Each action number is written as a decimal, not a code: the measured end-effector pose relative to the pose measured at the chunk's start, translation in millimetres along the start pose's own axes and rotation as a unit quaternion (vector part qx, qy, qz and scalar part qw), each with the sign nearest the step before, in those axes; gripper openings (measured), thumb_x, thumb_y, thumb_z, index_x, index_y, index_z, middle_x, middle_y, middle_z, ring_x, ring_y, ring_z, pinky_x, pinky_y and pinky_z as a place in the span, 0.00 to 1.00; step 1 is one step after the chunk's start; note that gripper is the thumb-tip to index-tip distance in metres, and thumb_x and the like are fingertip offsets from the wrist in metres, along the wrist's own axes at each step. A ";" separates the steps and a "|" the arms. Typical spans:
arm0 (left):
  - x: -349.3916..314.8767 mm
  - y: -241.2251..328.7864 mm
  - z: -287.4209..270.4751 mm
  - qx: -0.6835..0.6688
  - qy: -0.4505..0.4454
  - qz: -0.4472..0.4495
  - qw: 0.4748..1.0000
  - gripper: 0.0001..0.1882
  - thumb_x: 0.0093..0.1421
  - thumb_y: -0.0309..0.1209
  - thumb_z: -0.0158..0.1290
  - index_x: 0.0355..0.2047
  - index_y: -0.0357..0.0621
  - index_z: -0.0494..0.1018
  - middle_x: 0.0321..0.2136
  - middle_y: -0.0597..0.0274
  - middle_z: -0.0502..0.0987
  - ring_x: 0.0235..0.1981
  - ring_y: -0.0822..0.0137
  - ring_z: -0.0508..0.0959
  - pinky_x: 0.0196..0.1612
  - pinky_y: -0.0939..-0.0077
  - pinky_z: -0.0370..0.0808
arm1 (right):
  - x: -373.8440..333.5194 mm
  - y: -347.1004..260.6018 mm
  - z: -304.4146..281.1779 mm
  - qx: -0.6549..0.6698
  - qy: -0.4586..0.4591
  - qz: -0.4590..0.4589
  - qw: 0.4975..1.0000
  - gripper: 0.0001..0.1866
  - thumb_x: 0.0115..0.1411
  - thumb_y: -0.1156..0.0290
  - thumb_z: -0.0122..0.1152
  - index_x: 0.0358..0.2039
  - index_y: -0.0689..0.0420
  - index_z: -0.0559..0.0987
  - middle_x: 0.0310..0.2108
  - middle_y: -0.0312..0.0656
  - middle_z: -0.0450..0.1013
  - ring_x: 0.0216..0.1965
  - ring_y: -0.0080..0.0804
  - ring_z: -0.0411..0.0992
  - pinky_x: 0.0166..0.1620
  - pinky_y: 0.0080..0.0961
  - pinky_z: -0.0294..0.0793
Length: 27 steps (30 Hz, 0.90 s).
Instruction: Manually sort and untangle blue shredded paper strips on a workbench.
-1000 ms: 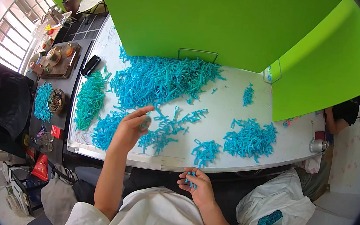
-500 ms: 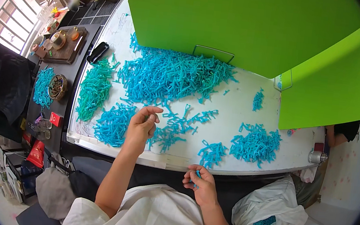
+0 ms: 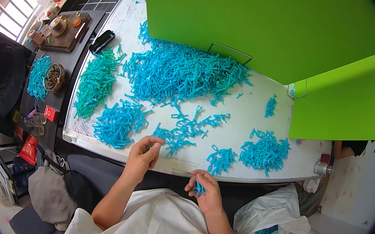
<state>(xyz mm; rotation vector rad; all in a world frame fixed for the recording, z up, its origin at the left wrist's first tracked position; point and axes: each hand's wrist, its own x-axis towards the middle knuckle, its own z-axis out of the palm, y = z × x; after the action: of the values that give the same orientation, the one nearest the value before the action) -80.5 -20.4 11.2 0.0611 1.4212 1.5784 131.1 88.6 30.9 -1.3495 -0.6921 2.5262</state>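
My left hand (image 3: 143,158) is over the table's front edge, its thumb and fingers curled together. Whatever they may hold is too small or hidden to make out. Lower and to the right, my right hand (image 3: 207,193) is closed round a few blue plastic clip-like pieces (image 3: 199,188), which stick out below the fingers. Just beyond my left hand, loose blue pieces (image 3: 173,141) lie scattered on the white table (image 3: 181,164). A small blue heap (image 3: 221,161) lies beyond my right hand, with a larger heap (image 3: 265,151) to its right.
A big blue-green mound (image 3: 183,75) lies below a green panel (image 3: 264,23). Green pieces (image 3: 95,82) and another blue pile (image 3: 119,122) are at the left. A white sack (image 3: 270,209) with blue pieces stands at my right. A dark side table (image 3: 72,79) holds a tea tray.
My left hand has moved down toward me from over the scattered pieces to the table's front edge. My right hand stays nearly in place, and its blue pieces show more. The view has shifted slightly.
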 end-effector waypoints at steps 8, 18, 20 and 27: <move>34.0 -5.5 17.8 0.306 0.043 0.275 0.910 0.06 0.65 0.27 0.54 0.40 0.41 0.79 0.27 0.62 0.76 0.22 0.70 0.75 0.26 0.73 0.71 | 0.5 3.4 -6.6 -0.049 0.017 -0.024 0.998 0.09 0.63 0.78 0.56 0.44 0.60 0.75 0.37 0.43 0.76 0.32 0.27 0.74 0.30 0.20 0.73; 120.5 17.0 100.3 0.639 0.107 0.238 0.723 0.15 0.52 0.40 0.66 0.35 0.45 0.80 0.34 0.53 0.80 0.29 0.51 0.82 0.30 0.57 0.77 | -3.3 6.9 -21.5 -0.018 0.002 -0.032 0.999 0.10 0.61 0.80 0.57 0.43 0.59 0.75 0.36 0.44 0.75 0.25 0.21 0.67 0.24 0.16 0.62; 134.0 9.0 100.5 0.642 0.105 0.244 0.719 0.14 0.52 0.39 0.66 0.34 0.45 0.80 0.33 0.53 0.80 0.29 0.51 0.82 0.31 0.57 0.78 | -3.4 7.4 -23.2 -0.016 0.004 -0.037 0.999 0.10 0.61 0.80 0.57 0.43 0.59 0.75 0.36 0.44 0.75 0.25 0.21 0.67 0.24 0.16 0.62; 114.6 33.9 102.3 0.505 0.017 0.184 0.843 0.13 0.55 0.34 0.63 0.24 0.36 0.76 0.33 0.50 0.82 0.27 0.55 0.82 0.30 0.62 0.77 | -5.0 6.8 -26.6 -0.007 0.005 -0.040 0.999 0.09 0.61 0.79 0.57 0.43 0.60 0.75 0.36 0.44 0.75 0.25 0.21 0.68 0.23 0.16 0.61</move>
<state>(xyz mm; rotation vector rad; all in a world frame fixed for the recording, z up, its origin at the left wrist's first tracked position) -99.5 135.7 8.7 0.9795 2.2217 0.9229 156.1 89.0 18.6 -1.3100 -0.7477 2.4552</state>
